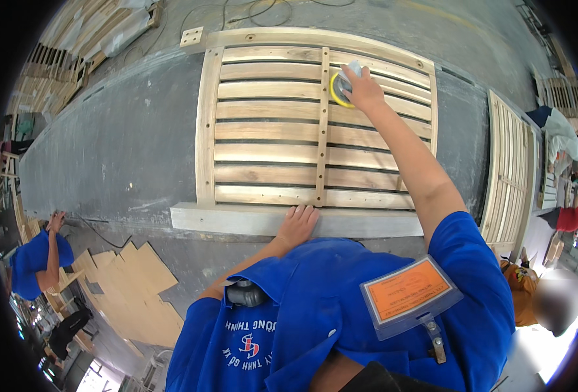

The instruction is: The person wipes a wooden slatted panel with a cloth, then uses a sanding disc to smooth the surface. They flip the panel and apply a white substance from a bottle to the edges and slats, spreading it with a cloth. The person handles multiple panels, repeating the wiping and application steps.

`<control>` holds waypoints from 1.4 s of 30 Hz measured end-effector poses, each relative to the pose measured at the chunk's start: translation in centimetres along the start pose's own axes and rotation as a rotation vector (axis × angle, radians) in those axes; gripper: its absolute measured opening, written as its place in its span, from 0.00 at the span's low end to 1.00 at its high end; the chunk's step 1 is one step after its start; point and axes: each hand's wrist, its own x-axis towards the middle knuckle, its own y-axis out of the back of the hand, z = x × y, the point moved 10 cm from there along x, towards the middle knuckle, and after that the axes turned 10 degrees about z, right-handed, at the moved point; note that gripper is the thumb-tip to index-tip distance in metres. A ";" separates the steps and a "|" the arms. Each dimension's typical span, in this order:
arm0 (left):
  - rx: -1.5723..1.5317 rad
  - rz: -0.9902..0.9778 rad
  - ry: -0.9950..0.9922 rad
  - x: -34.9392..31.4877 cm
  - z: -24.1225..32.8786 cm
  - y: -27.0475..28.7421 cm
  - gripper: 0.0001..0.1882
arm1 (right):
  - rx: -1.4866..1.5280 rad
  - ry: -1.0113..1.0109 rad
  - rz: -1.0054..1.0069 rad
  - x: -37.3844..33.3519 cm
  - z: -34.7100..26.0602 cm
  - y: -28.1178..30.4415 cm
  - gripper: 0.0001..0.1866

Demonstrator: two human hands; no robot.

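Note:
A slatted wooden panel (266, 157) lies flat on the dark grey table in front of me. Its light slats run left to right, and a central crossbar (323, 130) dotted with holes passes over them. My right hand (366, 93) reaches over the panel's far part, closed on a round thing with a yellow rim (334, 91) and a grey-white middle; its exact kind is unclear. That thing is just right of the crossbar, over the slats. Along the near edge is a pale grey board (236, 221). My left hand (298, 223) lies on this board, fingers extended, holding nothing.
A small wooden block (192, 37) is at the panel's far left corner. Another slatted panel (506, 170) stands to the right. Flat plywood sheets (132, 287) lie lower left, near a person in blue (40, 261). Wood stacks (57, 75) are at far left; other people are at right.

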 end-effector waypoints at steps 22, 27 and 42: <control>-0.075 -0.125 0.068 0.0 -0.3 -0.3 0.44 | 0.025 -0.189 0.158 -0.9 9.0 -0.8 0.40; -0.071 -0.101 0.059 0.2 -0.1 0.3 0.43 | 0.024 -0.170 0.093 -7.1 11.9 -1.3 0.40; -0.219 0.085 0.105 -0.8 -0.8 0.9 0.33 | 0.065 0.524 -0.006 -16.7 -17.3 -1.8 0.43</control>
